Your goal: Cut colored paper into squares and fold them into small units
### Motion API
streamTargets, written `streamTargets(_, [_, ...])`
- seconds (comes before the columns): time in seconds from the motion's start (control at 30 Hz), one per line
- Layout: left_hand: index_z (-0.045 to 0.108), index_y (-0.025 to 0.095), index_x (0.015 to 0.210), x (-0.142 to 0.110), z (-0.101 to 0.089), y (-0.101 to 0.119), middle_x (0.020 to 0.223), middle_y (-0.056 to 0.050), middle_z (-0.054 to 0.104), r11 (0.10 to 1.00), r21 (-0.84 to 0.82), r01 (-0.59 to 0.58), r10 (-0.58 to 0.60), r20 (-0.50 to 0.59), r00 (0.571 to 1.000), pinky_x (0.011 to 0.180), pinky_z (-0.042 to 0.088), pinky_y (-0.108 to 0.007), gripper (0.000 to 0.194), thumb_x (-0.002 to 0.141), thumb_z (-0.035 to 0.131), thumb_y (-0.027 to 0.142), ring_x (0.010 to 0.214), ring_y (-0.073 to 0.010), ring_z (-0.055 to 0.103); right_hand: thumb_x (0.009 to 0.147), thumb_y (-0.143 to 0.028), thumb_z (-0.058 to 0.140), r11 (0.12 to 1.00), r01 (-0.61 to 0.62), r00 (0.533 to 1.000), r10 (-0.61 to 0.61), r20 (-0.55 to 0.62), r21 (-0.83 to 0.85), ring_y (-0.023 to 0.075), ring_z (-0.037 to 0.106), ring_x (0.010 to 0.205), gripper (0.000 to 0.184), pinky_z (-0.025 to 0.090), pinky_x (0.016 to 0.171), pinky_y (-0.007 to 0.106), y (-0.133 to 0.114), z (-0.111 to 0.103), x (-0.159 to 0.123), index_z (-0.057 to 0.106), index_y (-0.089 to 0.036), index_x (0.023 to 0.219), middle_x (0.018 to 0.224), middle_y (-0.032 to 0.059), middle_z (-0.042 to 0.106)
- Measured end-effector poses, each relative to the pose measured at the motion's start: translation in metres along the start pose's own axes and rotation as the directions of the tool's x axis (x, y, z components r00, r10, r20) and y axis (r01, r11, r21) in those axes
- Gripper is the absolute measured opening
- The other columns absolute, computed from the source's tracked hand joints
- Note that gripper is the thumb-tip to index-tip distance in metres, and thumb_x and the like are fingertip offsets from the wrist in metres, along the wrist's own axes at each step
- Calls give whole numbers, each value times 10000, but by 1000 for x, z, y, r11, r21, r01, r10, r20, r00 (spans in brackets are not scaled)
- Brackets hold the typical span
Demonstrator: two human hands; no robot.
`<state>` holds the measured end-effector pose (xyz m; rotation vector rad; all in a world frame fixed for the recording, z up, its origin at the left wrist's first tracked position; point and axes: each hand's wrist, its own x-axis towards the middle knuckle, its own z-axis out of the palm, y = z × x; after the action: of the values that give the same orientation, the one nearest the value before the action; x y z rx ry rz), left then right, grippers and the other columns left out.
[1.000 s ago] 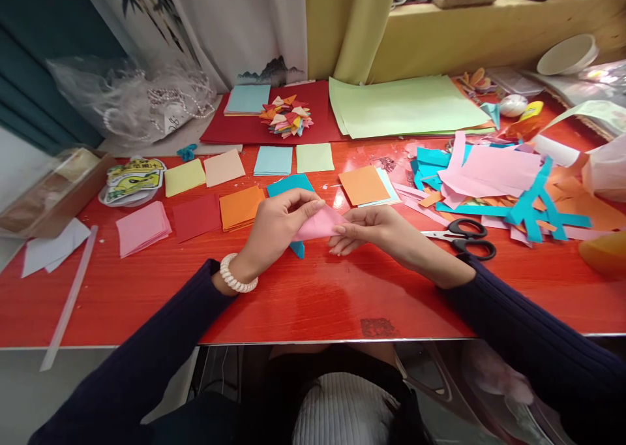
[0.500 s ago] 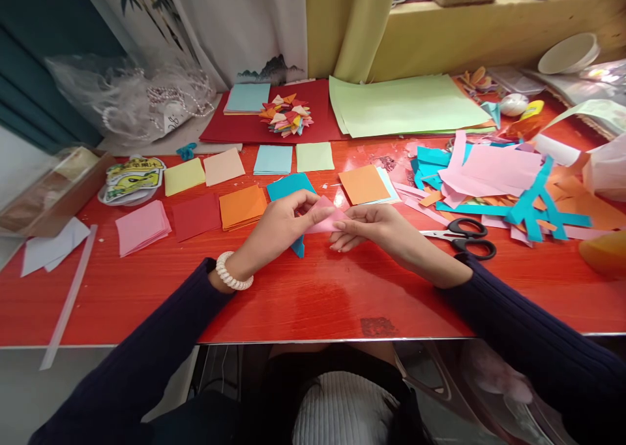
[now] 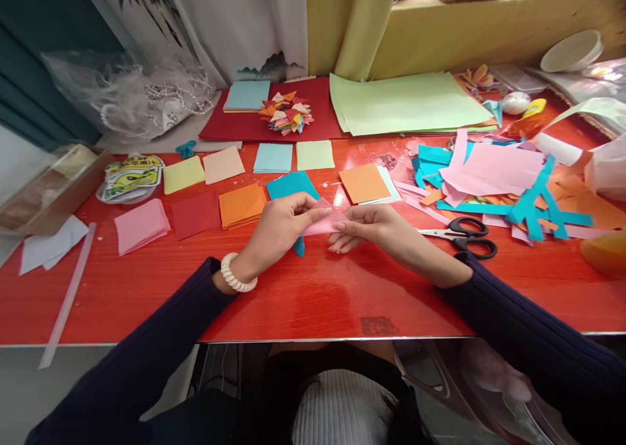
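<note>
Both my hands meet over the middle of the red table (image 3: 303, 295), pinching a small folded pink paper (image 3: 325, 221). My left hand (image 3: 281, 226) grips its left side with thumb and fingers closed. My right hand (image 3: 372, 228) pinches its right end, fingers pressed together. Under my left hand lies a teal paper square (image 3: 289, 185), partly hidden. A white bead bracelet (image 3: 235, 275) is on my left wrist.
Stacks of coloured paper squares (image 3: 241, 205) lie to the left and behind. Black scissors (image 3: 462, 236) rest right of my hands. Paper scraps (image 3: 493, 174) pile at the right. A folded paper wreath (image 3: 287, 113) sits on a red sheet, near large green sheets (image 3: 405, 102).
The pink paper has been folded smaller and flatter between my fingers. My hands stay in nearly the same place.
</note>
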<state>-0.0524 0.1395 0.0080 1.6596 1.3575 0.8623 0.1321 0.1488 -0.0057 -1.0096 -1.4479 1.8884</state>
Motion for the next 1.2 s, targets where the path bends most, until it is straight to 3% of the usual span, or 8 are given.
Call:
streamTargets(0.57, [584, 154, 683, 1, 0, -2, 615, 13, 506, 1000, 15, -5, 5, -20, 1000, 471, 303, -207, 294, 786, 577, 429, 531, -76, 401, 798, -303, 624, 1000, 13, 1000, -13, 19, -19, 149, 688, 712, 183, 560, 678, 252, 2, -1, 1, 615, -120, 800, 788, 63, 706])
streamTargets(0.77, [601, 165, 723, 0, 1, -5, 639, 10, 537, 998, 49, -47, 48, -31, 998, 455, 297, -205, 287, 804, 557, 436, 522, -74, 402, 855, -344, 542, 999, 20, 999, -19, 28, -28, 161, 689, 751, 259, 555, 732, 292, -2, -1, -1, 612, -121, 967, 836, 84, 710])
streamTargets(1.2, [614, 165, 746, 3, 2, -8, 663, 6, 545, 999, 25, -37, 37, -24, 999, 512, 330, -221, 279, 803, 559, 432, 570, -87, 432, 788, -291, 633, 1000, -23, 1000, 23, -15, 13, 160, 691, 744, 171, 558, 739, 288, -1, 0, 1, 617, -130, 845, 777, 69, 718])
